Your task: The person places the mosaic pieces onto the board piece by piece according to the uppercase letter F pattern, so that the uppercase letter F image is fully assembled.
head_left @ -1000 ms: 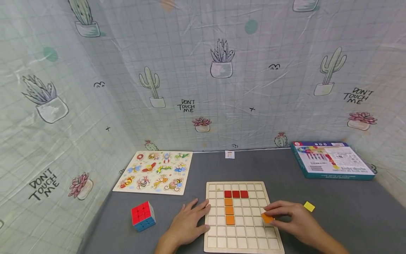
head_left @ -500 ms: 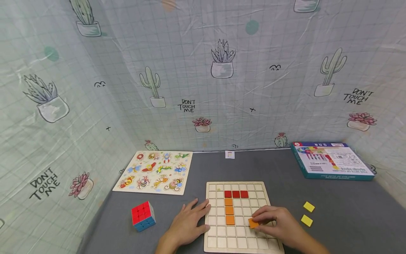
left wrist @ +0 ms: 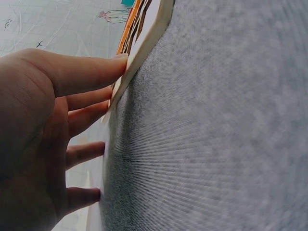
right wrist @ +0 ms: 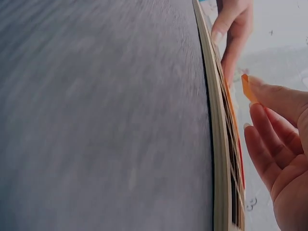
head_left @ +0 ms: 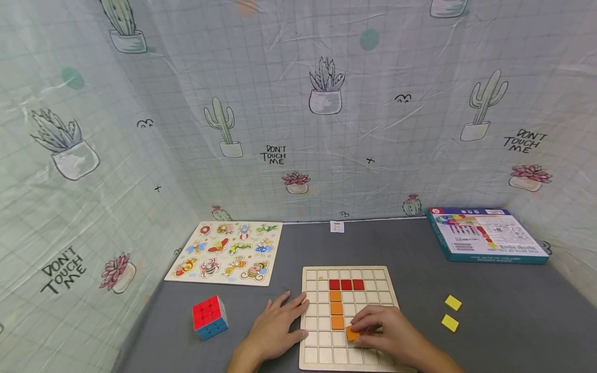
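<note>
A wooden grid board point(head_left: 326, 357) lies on the grey table, with three red tiles point(head_left: 346, 285) in a row and three orange tiles point(head_left: 336, 309) in a column below the leftmost red one. My right hand point(head_left: 389, 331) pinches another orange tile point(head_left: 353, 333) between thumb and fingers, just right of and below that column. In the right wrist view this orange tile point(right wrist: 248, 88) is held tilted, above the board. My left hand point(head_left: 275, 329) lies spread at the board's left edge; in the left wrist view its thumb point(left wrist: 91, 72) touches the edge.
Two yellow tiles point(head_left: 451, 313) lie right of the board. A Rubik's cube point(head_left: 210, 317) sits to the left, an insect puzzle board point(head_left: 226, 254) behind it. At the back right lies a flat game box point(head_left: 487, 235); a small printed card point(head_left: 337, 227) is against the curtain.
My right hand has carried the orange tile leftward across the board, toward the orange column. The second yellow tile has come into view from behind the hand. My left hand has stayed put.
</note>
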`<state>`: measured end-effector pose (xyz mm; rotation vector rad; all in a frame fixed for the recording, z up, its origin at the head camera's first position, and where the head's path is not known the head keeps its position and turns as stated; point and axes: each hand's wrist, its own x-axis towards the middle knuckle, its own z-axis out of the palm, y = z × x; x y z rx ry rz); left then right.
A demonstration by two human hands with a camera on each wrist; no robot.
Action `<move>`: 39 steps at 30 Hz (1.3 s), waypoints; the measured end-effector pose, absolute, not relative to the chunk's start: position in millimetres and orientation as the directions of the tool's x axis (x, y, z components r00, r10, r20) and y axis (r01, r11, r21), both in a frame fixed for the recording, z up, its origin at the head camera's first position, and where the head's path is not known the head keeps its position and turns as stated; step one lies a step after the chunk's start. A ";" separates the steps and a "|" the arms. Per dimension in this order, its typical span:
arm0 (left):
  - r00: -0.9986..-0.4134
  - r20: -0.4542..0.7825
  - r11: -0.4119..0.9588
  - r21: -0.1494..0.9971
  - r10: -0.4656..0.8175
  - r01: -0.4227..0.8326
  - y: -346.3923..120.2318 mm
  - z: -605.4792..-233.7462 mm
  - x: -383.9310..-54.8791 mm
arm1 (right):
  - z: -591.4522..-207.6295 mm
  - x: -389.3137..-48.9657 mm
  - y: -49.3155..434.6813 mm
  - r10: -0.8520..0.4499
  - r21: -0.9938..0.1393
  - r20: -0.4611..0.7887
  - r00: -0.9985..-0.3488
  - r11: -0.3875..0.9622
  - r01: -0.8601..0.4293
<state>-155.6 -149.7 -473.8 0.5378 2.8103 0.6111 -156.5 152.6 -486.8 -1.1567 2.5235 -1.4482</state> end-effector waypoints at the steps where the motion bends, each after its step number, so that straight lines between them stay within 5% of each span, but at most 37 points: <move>1: -0.909 -0.130 0.845 0.438 0.396 0.306 -150.1 -473.9 -155.9 | -486.6 -156.7 149.1 -0.602 -0.744 0.336 -0.725 0.303 -0.596; 15: -0.913 -0.126 0.851 0.429 0.388 0.302 -149.4 -473.2 -156.2 | -491.8 -156.6 121.6 -0.612 -0.688 0.307 -0.729 0.386 -0.614; 39: -0.910 -0.128 0.847 0.434 0.395 0.307 -150.6 -475.5 -157.5 | -487.4 -155.3 114.4 -0.574 -0.760 0.162 -0.802 0.446 -0.473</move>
